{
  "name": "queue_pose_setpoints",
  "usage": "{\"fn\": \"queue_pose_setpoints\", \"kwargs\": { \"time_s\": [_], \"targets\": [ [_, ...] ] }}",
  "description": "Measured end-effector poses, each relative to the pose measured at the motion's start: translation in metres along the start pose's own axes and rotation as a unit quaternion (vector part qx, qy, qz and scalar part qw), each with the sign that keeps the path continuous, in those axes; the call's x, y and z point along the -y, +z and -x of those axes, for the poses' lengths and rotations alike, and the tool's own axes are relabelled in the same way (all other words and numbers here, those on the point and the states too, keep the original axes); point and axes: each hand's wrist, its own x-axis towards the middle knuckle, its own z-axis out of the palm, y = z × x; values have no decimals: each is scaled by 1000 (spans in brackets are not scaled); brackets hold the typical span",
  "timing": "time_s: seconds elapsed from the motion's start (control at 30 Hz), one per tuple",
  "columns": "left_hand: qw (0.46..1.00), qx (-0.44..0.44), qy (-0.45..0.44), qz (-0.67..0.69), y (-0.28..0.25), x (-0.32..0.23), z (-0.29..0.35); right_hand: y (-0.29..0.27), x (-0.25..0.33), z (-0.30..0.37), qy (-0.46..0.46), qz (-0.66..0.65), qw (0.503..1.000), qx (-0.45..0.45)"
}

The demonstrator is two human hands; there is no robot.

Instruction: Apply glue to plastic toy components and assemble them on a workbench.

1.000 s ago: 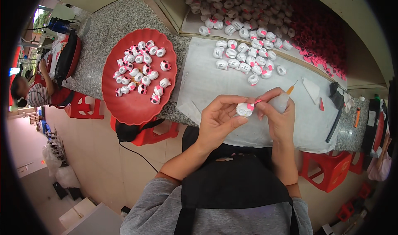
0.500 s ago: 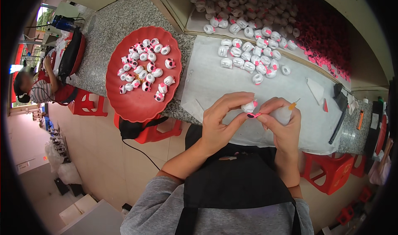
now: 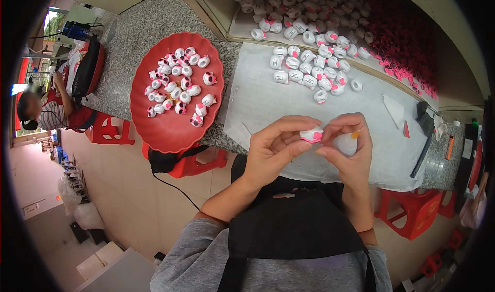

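Between the thumb and fingers of my left hand sits a small white figurine head with a pink bow and a pink strip along its lower edge. My right hand curls round a translucent squeeze bottle with a yellow-orange tip, held in the palm. The right thumb and forefinger are close beside the figurine; whether they touch it is hard to tell. Under both hands lies a white paper sheet, with several more white figurine heads at its far side.
A red scalloped tray with finished-looking heads in sunglasses stands on the left. Beyond the sheet are a heap of white heads and a pile of pink pieces. A black tool lies right. Another person sits far left.
The pink sunglasses, held in my right fingertips before, now lie against the figurine. My left hand has turned the figurine, and the right fingertips have drawn slightly back from it.
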Motion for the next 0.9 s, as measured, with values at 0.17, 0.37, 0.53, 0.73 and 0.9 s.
{"fn": "queue_pose_setpoints", "kwargs": {
  "time_s": [0.17, 0.37, 0.53, 0.73, 0.9],
  "targets": [
    [998, 34, 35, -28, -5, 6, 0, -1, 0, -2, -6, 73, 996, 48],
    [998, 61, -3, 28, -9, 7, 0, -7, -3, 0, 31, 34, 996, 70],
    [997, 56, 41, -24, -12, 10, 2, -6, -6, 1, 23, 30, 996, 75],
    [999, 34, -9, -2, -5, 5, 1, -9, -13, 0, 19, 22, 998, 57],
    [989, 30, 66, -128, -8, 8, 1, -5, -6, -2, 65, 25, 996, 53]
  ]
}}
